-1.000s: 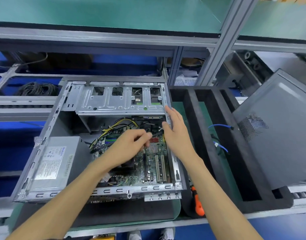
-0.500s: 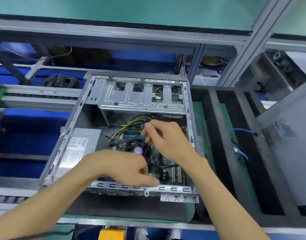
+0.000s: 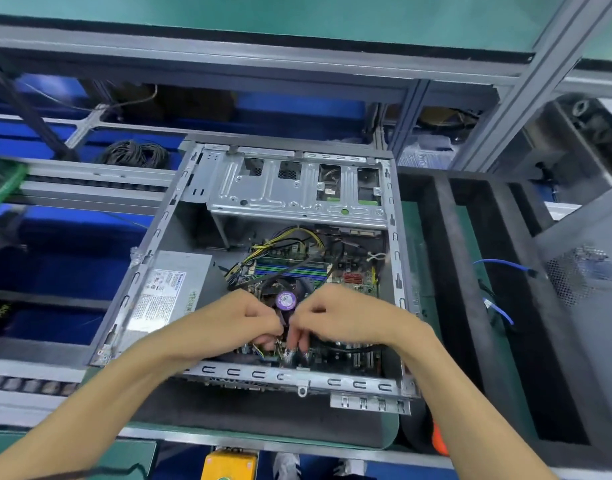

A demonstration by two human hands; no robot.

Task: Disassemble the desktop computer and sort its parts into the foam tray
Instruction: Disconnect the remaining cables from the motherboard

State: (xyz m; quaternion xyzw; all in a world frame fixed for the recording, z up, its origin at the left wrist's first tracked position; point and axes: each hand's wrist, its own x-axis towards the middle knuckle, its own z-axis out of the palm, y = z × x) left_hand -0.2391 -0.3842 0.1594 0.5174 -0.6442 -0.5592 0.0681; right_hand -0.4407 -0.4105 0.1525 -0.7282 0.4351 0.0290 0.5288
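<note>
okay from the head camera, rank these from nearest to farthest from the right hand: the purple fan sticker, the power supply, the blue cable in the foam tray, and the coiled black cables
From the right hand:
1. Purple fan sticker, just to its left, between both hands.
2. Power supply, at the case's left side.
3. Blue cable, to the right in the foam tray.
4. Coiled black cables, far back left behind the case.
</note>
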